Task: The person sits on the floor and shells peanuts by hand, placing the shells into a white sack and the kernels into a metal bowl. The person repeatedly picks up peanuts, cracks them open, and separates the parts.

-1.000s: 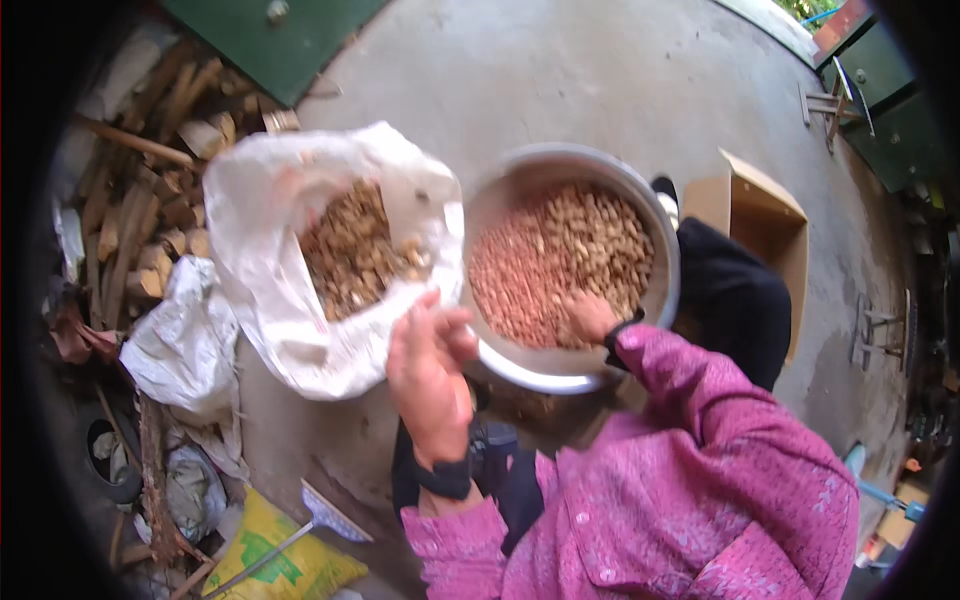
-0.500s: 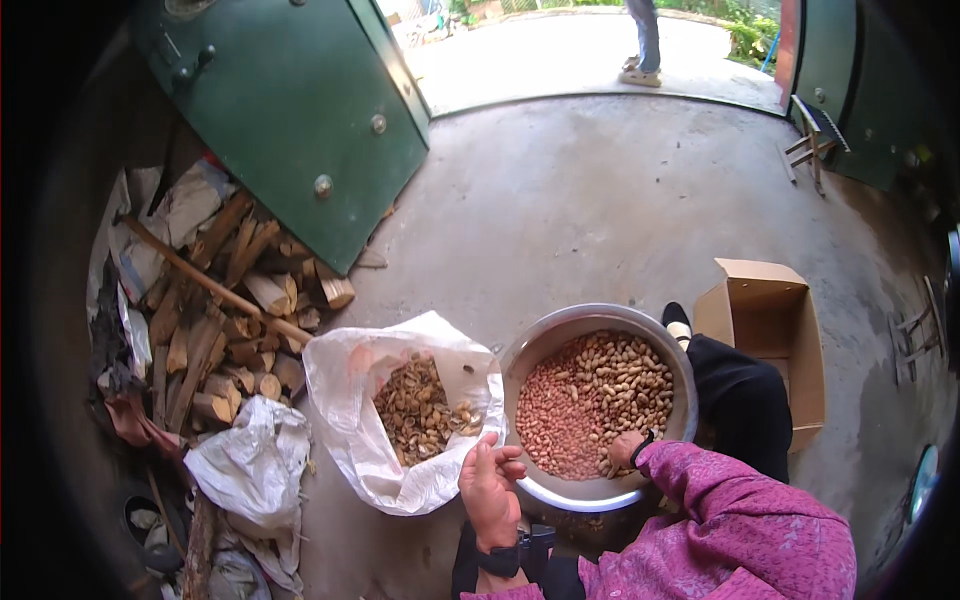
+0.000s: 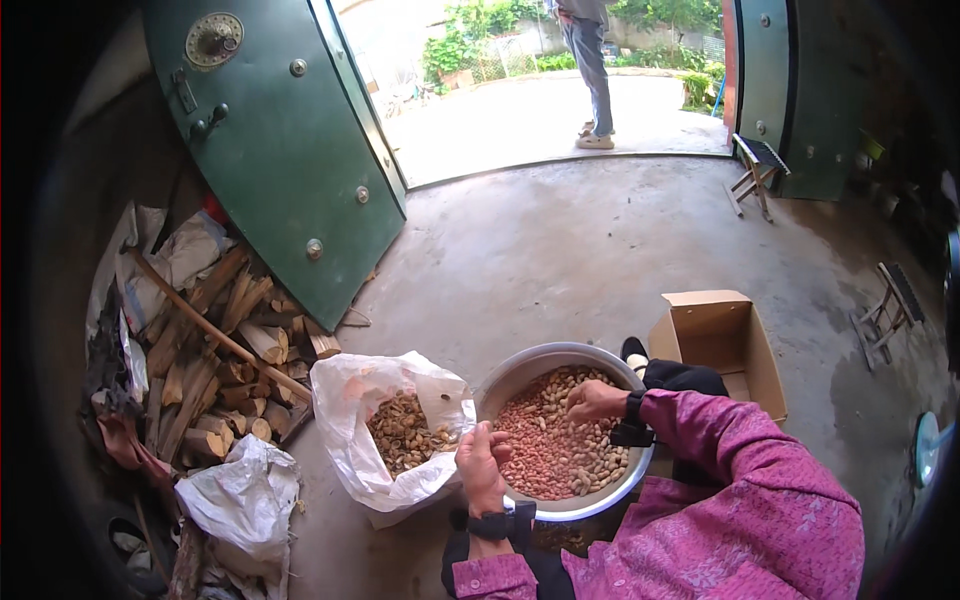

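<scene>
A wide metal basin (image 3: 536,364) holds reddish shelled peanut kernels (image 3: 533,455) on its left and unshelled peanuts (image 3: 598,462) on its right. Over the far right part of the pile is my right hand (image 3: 597,400), its fingers bunched together; what they hold, if anything, is hidden. My left hand (image 3: 481,470) is raised at the basin's near left rim, thumb up and fingers curled in. Whatever may lie inside that curl does not show. Beside it on the left, a white woven sack (image 3: 343,425) stands open with broken peanut shells (image 3: 402,436) inside.
An open cardboard box (image 3: 712,340) stands beyond my right arm. Split firewood (image 3: 215,385) and a crumpled white sack (image 3: 245,495) lie at left, below a green metal door (image 3: 270,150). Folding stools (image 3: 757,165) are at right. A person (image 3: 592,75) stands outside the doorway.
My view has tilted up, showing more of the doorway and the person. My right hand has lifted from the basin's near right side to above its far right part. My left hand stays raised.
</scene>
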### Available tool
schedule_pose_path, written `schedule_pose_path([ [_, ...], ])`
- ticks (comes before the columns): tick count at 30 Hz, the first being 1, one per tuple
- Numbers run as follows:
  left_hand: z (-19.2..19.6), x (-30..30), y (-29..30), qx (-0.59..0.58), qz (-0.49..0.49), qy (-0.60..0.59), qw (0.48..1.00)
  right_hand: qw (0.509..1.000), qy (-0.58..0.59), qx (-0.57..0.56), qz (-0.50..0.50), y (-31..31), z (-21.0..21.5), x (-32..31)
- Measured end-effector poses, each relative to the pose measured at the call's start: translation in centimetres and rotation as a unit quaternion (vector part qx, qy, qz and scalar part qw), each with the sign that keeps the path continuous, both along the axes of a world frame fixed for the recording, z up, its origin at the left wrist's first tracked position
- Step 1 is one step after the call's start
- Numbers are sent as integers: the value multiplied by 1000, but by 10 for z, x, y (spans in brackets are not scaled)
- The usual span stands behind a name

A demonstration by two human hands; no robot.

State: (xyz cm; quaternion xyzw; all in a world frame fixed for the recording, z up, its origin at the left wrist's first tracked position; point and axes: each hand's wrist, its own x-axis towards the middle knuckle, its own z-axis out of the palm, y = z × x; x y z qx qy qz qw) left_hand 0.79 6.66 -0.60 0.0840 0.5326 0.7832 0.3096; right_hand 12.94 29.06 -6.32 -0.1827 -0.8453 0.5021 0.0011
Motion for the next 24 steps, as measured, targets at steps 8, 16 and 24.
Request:
schedule_pose_path([
  [8,-26,21,34,-19,-140,32,989,990,73,-116,34,-5,55,-16],
  [16,-24,23,80,-3,-104,26,994,983,173,-66,16,2,57,-33],
  [24,-28,24,98,10,-93,23,995,981,195,-17,1,15,57,-28],
])
